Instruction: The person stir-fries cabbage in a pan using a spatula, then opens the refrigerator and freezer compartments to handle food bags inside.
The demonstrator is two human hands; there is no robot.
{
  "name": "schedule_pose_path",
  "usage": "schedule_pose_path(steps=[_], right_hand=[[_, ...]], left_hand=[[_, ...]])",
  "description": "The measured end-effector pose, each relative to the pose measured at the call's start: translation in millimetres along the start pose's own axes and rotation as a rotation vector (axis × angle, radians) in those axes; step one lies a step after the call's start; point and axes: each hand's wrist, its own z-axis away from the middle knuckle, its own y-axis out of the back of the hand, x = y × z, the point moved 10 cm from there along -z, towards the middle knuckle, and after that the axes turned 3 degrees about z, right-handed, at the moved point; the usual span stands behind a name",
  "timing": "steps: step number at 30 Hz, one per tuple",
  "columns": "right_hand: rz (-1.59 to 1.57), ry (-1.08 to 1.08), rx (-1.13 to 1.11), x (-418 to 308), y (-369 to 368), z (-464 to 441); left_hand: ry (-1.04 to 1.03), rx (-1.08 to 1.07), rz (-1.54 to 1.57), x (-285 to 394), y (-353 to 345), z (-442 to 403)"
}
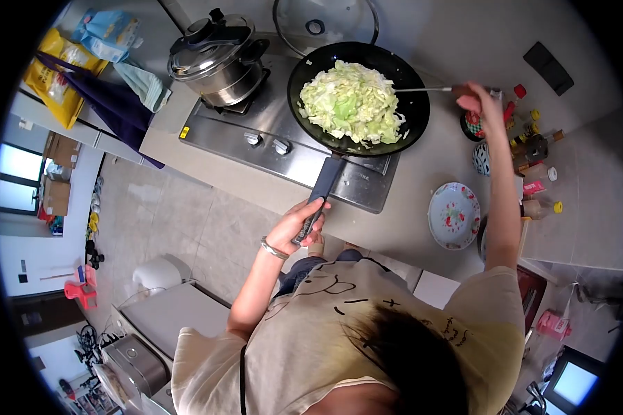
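Note:
A black wok on the stove holds a heap of chopped cabbage, pale green and white. My left hand, a bangle at its wrist, is wrapped round the wok's dark handle. On the other side, my right hand grips a long-handled cooking utensil. Its thin metal shaft crosses the wok's right rim and reaches the cabbage's edge; the head is hidden. Below my right hand, a white plate with red flowers rests on the counter.
A steel pressure cooker stands on the left burner. A glass lid leans behind the wok. Several bottles and jars, including a yellow-capped bottle, line the counter's right side. Stove knobs face the front edge.

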Motion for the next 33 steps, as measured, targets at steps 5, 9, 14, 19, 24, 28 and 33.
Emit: schedule_pose_path(steps=[5,9,14,19,24,28,33], right_hand=[[-0.040,-0.004,-0.050,31,-32,51],[0.524,0.631,-0.216,-41,-79,133],[0.925,0.928,-0.414,-77,-123,229],[1.021,0.894,-0.519,-130,-107,258],[1.138,0.875,-0.678,-146,-106,281],[1.145,0.809,-0.807,-105,-133,265],[1.158,0.861,-0.731,-105,-137,248]], left_hand=[[-0.010,-0.005,-0.007,-1,1,-1],[-0.018,-0.010,-0.015,-1,2,-2],[-0.005,0.021,-0.003,-1,0,0],[-0.016,0.013,-0.030,-3,5,-2],[-0.021,-0.010,-0.023,-2,5,-3],[-0.029,0.009,-0.036,-2,5,-3],[-0.034,0.014,-0.031,0,5,-4]])
